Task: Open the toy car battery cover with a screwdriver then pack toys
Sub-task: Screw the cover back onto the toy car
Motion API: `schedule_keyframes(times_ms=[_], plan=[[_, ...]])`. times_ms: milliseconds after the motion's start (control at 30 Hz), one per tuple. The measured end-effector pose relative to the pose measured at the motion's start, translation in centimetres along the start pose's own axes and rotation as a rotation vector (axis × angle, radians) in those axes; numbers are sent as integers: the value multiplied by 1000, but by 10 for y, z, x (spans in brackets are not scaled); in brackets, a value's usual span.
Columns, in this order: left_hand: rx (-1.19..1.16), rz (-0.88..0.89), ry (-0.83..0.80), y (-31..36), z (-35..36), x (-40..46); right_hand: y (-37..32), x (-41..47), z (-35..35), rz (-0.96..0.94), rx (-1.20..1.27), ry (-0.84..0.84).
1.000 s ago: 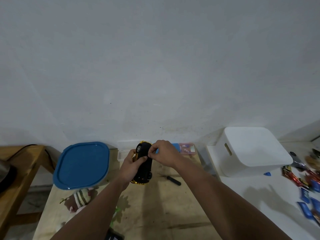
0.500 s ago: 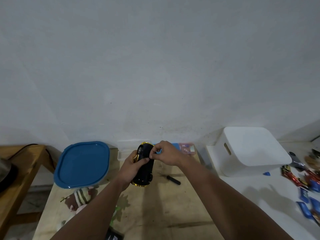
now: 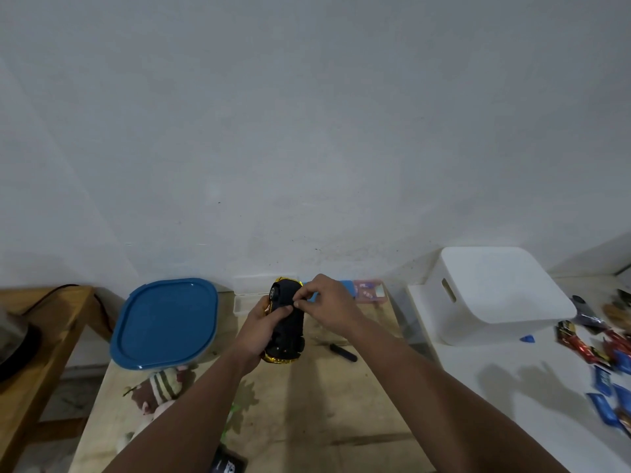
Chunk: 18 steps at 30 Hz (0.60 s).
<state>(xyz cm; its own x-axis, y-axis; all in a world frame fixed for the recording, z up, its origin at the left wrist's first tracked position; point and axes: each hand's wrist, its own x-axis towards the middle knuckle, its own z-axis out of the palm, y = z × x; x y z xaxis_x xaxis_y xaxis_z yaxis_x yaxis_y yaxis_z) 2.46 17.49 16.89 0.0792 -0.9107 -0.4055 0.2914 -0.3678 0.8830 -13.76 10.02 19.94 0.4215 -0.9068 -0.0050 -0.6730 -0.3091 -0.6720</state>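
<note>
My left hand (image 3: 261, 331) grips the upturned toy car (image 3: 286, 322) above the wooden table (image 3: 307, 421); right hand (image 3: 329, 302) pinches at its underside. Screwdriver (image 3: 341, 350) lies beside. Risk: a tiny screw drops, lost among clutter.

You face a plain grey-white wall (image 3: 307, 131), dimly and evenly lit, with faint scuffs low down. Against the wall stands a pale plywood table (image 3: 341, 404). Left of that table sits a darker wooden side table (image 3: 44, 336), with a strip of grey floor (image 3: 65, 401) between them. Right of it, a white tabletop (image 3: 495, 387) meets the wall.
</note>
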Motion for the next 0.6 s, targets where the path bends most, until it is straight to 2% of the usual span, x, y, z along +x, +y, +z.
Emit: schedule_keyframes(times_ms=[100, 233, 467, 600], plan=[[-28, -27, 7, 0, 0, 2, 4, -5, 5, -118, -129, 15], [-63, -40, 11, -2, 2, 3, 8, -13, 7, -168, -134, 39], [49, 2, 12, -1, 3, 4, 5, -12, 3, -89, 41, 63], [111, 15, 14, 2, 4, 4, 2, -8, 0, 23, 162, 26]])
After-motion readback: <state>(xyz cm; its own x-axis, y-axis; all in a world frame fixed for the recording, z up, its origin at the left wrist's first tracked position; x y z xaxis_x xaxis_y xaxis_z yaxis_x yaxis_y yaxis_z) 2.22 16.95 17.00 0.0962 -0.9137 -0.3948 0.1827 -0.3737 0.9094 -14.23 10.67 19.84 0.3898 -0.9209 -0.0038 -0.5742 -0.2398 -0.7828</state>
